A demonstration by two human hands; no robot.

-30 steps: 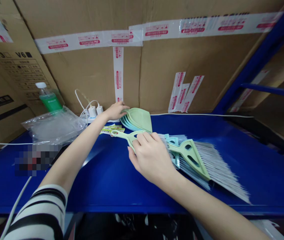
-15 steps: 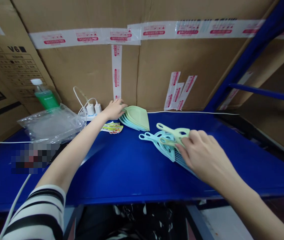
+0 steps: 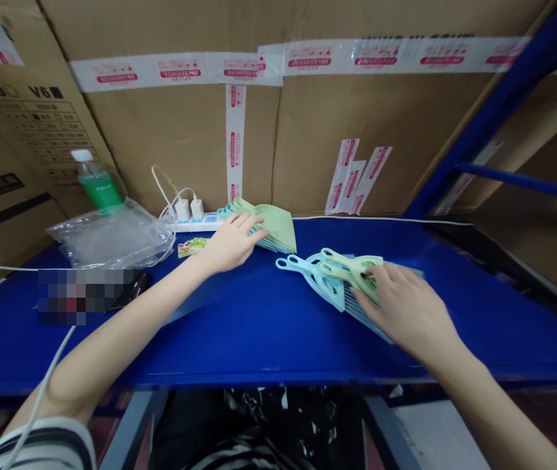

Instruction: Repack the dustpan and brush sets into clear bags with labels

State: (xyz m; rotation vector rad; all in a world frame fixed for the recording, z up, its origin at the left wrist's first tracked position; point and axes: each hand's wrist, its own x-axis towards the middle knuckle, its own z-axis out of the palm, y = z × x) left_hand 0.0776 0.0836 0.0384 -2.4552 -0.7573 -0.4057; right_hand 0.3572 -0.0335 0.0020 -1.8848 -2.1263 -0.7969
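My left hand [image 3: 235, 243] is at the near side of a nested stack of small dustpans [image 3: 278, 225], pale green on top and light blue below. Its fingers are stretched out and apart, overlapping the stack's edge. My right hand [image 3: 408, 310], slightly blurred, lies over a pile of small hand brushes, thumb and forefinger apart at the broad end of a light green brush [image 3: 347, 261]. Light blue brushes [image 3: 320, 284] lie beneath the green ones, handles toward the left. The bristles are partly hidden by my right hand.
Colourful labels [image 3: 191, 247] lie left of the dustpans, before a white power strip [image 3: 194, 225] with plugged chargers. Further left are a clear plastic bag [image 3: 116, 238], a green bottle [image 3: 100, 186] and a blurred-out dark object. Cardboard boxes [image 3: 170, 130] and a blue frame bar [image 3: 518, 176] bound the blue table [image 3: 239, 326].
My left hand has moved from the dustpan handles toward the near side of the stack. The green brush in my right hand has come down onto the pile, and that hand's grip has loosened.
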